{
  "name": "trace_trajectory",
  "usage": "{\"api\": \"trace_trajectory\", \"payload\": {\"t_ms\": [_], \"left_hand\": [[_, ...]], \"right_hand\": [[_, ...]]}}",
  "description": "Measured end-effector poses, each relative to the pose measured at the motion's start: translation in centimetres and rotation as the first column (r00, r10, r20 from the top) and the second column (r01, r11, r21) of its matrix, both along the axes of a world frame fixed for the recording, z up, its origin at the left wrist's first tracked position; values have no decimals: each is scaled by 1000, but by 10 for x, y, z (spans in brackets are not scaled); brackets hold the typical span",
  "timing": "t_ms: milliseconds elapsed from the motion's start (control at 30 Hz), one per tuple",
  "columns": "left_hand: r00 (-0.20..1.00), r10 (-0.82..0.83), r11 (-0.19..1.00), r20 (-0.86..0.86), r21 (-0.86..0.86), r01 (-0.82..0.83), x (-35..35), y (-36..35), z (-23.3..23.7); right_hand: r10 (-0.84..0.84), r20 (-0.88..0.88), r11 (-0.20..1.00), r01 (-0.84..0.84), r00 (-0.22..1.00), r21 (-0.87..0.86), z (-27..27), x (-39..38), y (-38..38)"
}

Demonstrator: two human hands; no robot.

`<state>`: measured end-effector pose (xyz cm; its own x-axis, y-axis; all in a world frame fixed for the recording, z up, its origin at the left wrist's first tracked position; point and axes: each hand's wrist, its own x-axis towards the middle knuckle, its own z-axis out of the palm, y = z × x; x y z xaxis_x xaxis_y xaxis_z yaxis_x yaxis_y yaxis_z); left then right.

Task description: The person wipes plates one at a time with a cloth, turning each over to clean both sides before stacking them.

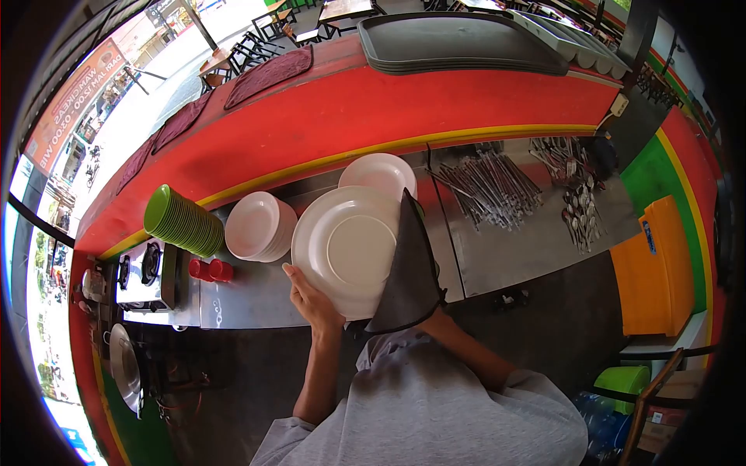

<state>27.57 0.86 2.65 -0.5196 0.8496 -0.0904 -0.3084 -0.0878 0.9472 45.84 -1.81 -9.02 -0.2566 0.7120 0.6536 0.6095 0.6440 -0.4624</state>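
My left hand (314,301) is closed on the lower left rim of a round white plate (315,229), its thumb along the edge. The plate is raised and tilted over the metal counter. A dark cloth (408,283) covers its right side. My right hand (435,318) reaches into this cloth and holds it up against the plate; the fingers are hidden behind the fabric. Just beyond the plate is another white plate or stack (381,169), partly covered. To the left stands a stack of white bowls or deep plates (256,227).
Green bowls (183,221) lean in a tall stack near two red cups (210,270) and a gas stove (148,272). Straws or chopsticks (493,186) and spoons and forks (579,206) lie at right. Black trays (462,43) top the red ledge (350,109).
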Motion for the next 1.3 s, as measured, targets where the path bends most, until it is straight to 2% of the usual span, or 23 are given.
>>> {"api": "trace_trajectory", "payload": {"t_ms": [33,100,167,200,300,367,467,567,633,767,867,933,1000,1067,1100,1200,1267,1300], "left_hand": [[999,28,1000,36,-15,-27,2,2,-2],[994,66,997,82,-32,-64,5,4,-3],[991,86,996,103,-36,-83,9,6,-3],[989,84,996,126,-35,-80,10,7,-5],[985,44,999,168,-22,-41,12,10,-8],[987,-26,1000,158,-7,28,14,10,-7],[971,-173,984,-167,-66,164,10,7,-7],[945,-130,989,-299,28,145,1,16,-49],[922,-203,976,-328,9,218,-4,14,-39],[877,-273,953,-396,13,302,0,4,1],[862,-403,915,-308,-104,390,0,-5,5],[869,-360,931,-340,-77,356,3,-6,3],[860,-332,941,-388,-74,330,2,-6,-2],[834,-318,946,-452,-96,309,-7,-6,-10],[854,-312,948,-416,-86,305,-7,-7,-11],[908,-280,959,-311,-43,281,-9,-4,-16],[939,-240,969,-247,-5,246,-11,-1,-23],[938,-248,967,-240,-13,253,-12,0,-26]], "right_hand": [[31,-36,999,-32,999,-23,-11,-5,-2],[176,-295,954,-237,939,-184,-29,-23,-2],[211,-329,925,-297,920,-235,-31,-33,-2],[194,-229,943,-246,954,-224,-32,-33,-6],[113,78,983,-100,991,-152,22,-30,-19],[107,157,991,-92,982,-101,33,-32,-19],[177,120,982,-168,977,-81,40,-34,-16],[209,106,970,-192,972,-148,56,-33,-10],[233,63,956,-217,970,-197,73,-32,-1],[216,26,971,-211,976,-112,92,-33,14],[161,22,986,-160,987,-48,95,-31,32],[132,-7,991,-132,991,-16,96,-26,46],[90,-79,994,-95,993,-59,95,-21,55],[67,-103,986,-82,992,-145,63,-14,64],[65,-92,974,-84,994,-209,15,-8,72],[77,-163,905,-137,984,-402,-11,20,75],[77,-186,906,-147,980,-397,-10,28,73],[73,-169,936,-126,983,-328,-5,29,68]]}}
